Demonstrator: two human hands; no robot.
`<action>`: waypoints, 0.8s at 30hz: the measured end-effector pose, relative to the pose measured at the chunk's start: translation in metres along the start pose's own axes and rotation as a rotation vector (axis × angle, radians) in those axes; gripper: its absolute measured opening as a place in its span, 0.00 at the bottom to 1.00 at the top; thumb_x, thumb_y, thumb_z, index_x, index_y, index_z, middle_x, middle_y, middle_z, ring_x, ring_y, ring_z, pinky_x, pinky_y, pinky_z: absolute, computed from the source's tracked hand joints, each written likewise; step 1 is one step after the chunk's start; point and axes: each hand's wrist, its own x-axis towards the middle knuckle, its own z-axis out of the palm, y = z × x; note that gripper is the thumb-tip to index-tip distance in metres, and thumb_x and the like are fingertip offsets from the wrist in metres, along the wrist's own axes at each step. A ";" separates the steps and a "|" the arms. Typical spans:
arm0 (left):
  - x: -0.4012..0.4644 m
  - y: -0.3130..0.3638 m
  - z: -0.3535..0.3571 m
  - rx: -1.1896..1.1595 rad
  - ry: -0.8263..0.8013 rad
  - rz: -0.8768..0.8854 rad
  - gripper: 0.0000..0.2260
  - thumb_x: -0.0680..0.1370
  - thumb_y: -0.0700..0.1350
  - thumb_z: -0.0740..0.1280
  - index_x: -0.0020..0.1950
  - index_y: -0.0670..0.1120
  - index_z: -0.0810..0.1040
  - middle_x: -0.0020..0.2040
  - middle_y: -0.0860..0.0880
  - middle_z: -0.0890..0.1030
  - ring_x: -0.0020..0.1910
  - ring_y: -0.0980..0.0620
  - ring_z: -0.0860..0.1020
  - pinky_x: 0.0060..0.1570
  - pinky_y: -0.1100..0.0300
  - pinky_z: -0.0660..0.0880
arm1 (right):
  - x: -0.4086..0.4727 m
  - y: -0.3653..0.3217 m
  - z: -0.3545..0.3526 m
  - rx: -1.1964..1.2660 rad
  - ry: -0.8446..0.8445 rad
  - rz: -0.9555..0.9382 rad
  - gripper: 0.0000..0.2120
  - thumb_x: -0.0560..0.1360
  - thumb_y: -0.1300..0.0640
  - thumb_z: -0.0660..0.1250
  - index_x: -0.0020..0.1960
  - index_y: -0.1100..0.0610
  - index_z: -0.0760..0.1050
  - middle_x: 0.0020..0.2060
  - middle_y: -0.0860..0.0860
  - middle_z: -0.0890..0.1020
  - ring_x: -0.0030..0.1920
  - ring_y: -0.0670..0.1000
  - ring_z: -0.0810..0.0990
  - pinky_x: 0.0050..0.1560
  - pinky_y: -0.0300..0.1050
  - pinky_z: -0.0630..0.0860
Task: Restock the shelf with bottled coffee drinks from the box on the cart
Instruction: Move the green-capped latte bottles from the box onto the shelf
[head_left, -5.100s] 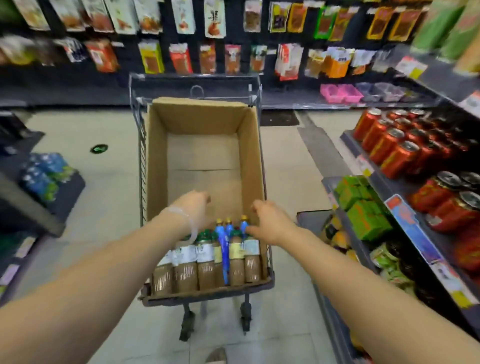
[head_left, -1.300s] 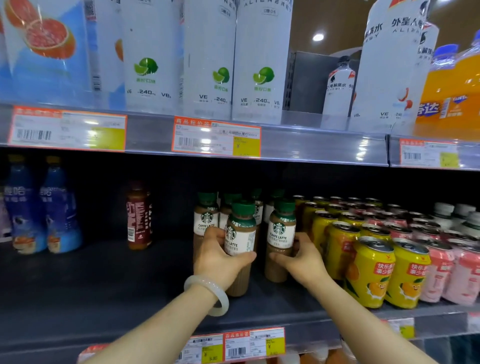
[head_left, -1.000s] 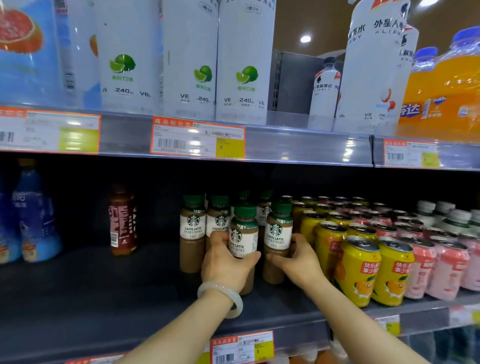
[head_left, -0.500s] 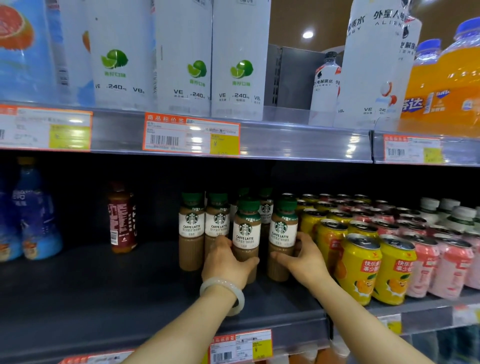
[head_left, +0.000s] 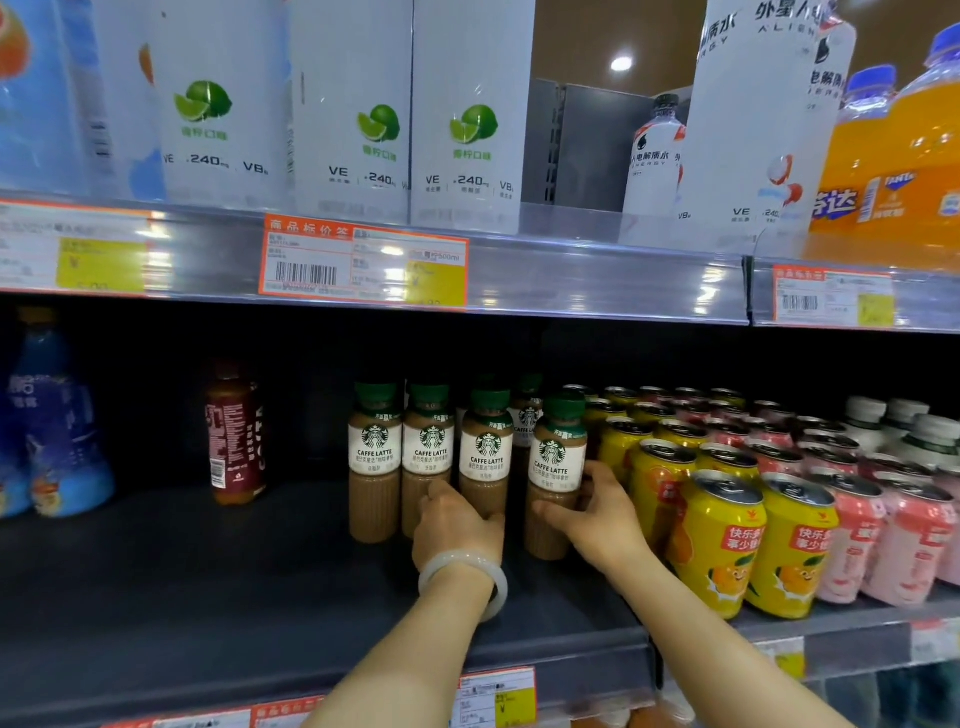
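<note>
Green-capped coffee bottles stand on the dark shelf (head_left: 218, 587); the left hand (head_left: 457, 525) grips one bottle (head_left: 485, 457), the right hand (head_left: 597, 519) grips another (head_left: 553, 467).

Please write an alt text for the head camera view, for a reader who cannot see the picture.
A person's left hand and right hand each grip a green-capped Caffe Latte bottle, the left-hand bottle and right-hand bottle, on a dark store shelf. Two more latte bottles stand to their left, yellow cans to their right.
</note>
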 end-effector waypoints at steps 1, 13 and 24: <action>0.001 0.001 0.001 0.000 0.004 -0.005 0.24 0.70 0.49 0.72 0.60 0.42 0.68 0.57 0.43 0.76 0.53 0.43 0.79 0.49 0.49 0.78 | 0.001 0.000 0.001 -0.004 0.001 0.000 0.30 0.69 0.60 0.74 0.67 0.58 0.66 0.61 0.54 0.77 0.62 0.54 0.75 0.54 0.44 0.73; 0.004 0.004 0.004 0.110 0.041 -0.009 0.16 0.75 0.50 0.67 0.57 0.44 0.70 0.54 0.46 0.78 0.53 0.45 0.78 0.49 0.53 0.77 | 0.008 0.000 0.007 -0.008 0.007 0.032 0.32 0.68 0.60 0.75 0.67 0.57 0.65 0.61 0.55 0.77 0.61 0.55 0.75 0.56 0.47 0.75; 0.006 0.005 -0.001 0.241 -0.016 0.073 0.10 0.76 0.51 0.64 0.49 0.44 0.76 0.49 0.47 0.81 0.50 0.46 0.80 0.44 0.57 0.74 | 0.016 -0.001 0.011 0.004 0.000 0.038 0.28 0.67 0.59 0.75 0.64 0.57 0.67 0.58 0.55 0.77 0.52 0.49 0.74 0.51 0.44 0.74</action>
